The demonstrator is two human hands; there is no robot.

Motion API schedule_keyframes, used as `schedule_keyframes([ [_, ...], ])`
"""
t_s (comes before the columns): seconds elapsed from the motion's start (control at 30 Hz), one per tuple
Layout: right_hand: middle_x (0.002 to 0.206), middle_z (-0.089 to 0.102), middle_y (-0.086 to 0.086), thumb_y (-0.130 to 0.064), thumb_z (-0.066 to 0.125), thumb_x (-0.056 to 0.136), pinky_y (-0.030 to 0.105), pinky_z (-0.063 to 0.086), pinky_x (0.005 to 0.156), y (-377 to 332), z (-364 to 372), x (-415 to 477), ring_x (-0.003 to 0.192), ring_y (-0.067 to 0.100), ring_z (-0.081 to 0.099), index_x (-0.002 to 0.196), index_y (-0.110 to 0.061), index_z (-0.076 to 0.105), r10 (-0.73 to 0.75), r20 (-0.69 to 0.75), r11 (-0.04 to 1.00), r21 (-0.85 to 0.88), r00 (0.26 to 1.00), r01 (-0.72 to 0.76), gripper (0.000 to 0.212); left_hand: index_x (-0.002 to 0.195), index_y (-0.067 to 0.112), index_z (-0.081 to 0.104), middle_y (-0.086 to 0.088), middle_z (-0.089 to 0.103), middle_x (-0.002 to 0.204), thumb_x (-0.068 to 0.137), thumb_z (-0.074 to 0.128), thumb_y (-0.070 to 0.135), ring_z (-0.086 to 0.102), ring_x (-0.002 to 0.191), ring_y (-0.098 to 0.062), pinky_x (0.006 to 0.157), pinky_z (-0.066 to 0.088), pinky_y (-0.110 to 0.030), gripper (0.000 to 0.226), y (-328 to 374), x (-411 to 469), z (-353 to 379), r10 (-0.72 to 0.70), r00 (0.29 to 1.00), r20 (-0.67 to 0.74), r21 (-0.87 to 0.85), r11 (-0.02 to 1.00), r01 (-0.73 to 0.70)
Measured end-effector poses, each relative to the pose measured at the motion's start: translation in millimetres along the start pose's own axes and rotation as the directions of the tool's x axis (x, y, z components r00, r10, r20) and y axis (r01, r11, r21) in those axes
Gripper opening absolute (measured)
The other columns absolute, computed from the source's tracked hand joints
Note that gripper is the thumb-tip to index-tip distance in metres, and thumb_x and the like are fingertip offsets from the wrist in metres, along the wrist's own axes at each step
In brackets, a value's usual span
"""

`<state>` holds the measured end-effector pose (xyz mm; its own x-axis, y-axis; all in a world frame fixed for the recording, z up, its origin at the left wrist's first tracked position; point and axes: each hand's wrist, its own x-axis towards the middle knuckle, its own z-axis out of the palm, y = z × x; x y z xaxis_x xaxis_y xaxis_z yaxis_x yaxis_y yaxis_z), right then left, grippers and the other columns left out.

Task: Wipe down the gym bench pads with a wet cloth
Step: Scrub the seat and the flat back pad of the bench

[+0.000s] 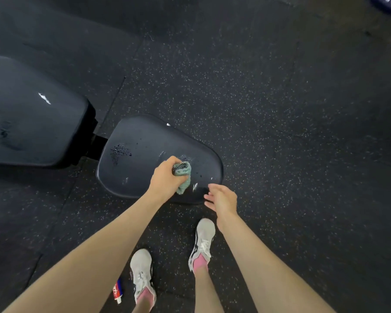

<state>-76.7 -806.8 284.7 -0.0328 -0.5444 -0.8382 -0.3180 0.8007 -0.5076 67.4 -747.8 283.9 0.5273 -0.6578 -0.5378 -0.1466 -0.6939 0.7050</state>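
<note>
Head view: left hand (165,177) is gripping a bunched teal cloth (185,185), fingers curled tight round it, and is pressing it onto the seat pad (145,136) right of centre. The cloth is looking nubby, with a darker mesh patch on top. The seat pad is showing as smooth matte black, a rounded wedge tapering to the right, with bead clusters of water sitting on its left part and thin wet streaks near the cloth. Right hand (222,199) is hovering at the pad's near right corner, fingers loosely spread and holding nothing; slightly blurred. The back pad (32,114), larger, same smooth black, rounded corners, is lying to the left, joined by a dark bracket. Floor (291,109) is showing as black speckled rubber tile. White laced sneakers (142,274) are standing near, and a small red-blue-white item (117,290) is lying beside the left one.
</note>
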Motion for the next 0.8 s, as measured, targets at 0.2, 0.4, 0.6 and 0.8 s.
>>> schedule_keyframes([
  [0.2,0.094,0.062,0.009,-0.002,0.054,0.091,0.029,0.052,0.062,4.2,-25.3,37.2,0.073,0.017,0.057,0.118,-0.009,0.057,0.058,-0.124,0.991,-0.115,0.991,-0.072,0.029,0.125,0.015,0.042,-0.004,0.050,0.112,0.080,0.060,-0.002,0.047,0.101,-0.025,0.075,0.042,-0.036,0.052,29.0,26.9,18.2,0.295,0.956,0.014,0.517,0.816,-0.259],
  [0.4,0.119,0.057,0.009,-0.001,0.054,0.093,0.040,0.055,0.087,7.0,-27.5,51.8,0.111,0.028,0.060,0.140,-0.012,0.044,0.117,0.052,0.981,-0.162,0.992,-0.107,0.049,0.116,0.009,0.054,-0.009,0.044,0.115,0.080,0.056,-0.004,0.042,0.103,-0.026,0.063,0.036,-0.032,0.038,38.9,54.0,56.3,0.406,0.907,0.114,0.604,0.696,-0.388],
  [0.6,0.127,0.058,0.008,0.008,0.041,0.093,0.039,0.052,0.086,14.4,-25.4,61.8,0.117,0.029,0.056,0.135,-0.015,0.051,0.120,0.117,0.992,-0.047,0.986,-0.115,0.049,0.128,0.012,0.049,-0.012,0.041,0.123,0.086,0.056,0.007,0.038,0.113,-0.028,0.068,0.044,-0.033,0.043,28.0,34.2,85.2,0.363,0.910,0.200,0.633,0.661,-0.403],
  [0.8,0.121,0.064,0.010,0.001,0.042,0.095,0.047,0.052,0.094,32.6,-24.7,56.8,0.111,0.026,0.062,0.127,-0.015,0.059,0.096,0.101,0.976,0.186,0.990,-0.114,0.039,0.131,0.013,0.045,-0.009,0.041,0.123,0.087,0.049,0.006,0.042,0.110,-0.023,0.068,0.041,-0.023,0.045,6.7,-0.2,95.5,0.428,0.772,0.470,0.657,0.414,-0.630],
])
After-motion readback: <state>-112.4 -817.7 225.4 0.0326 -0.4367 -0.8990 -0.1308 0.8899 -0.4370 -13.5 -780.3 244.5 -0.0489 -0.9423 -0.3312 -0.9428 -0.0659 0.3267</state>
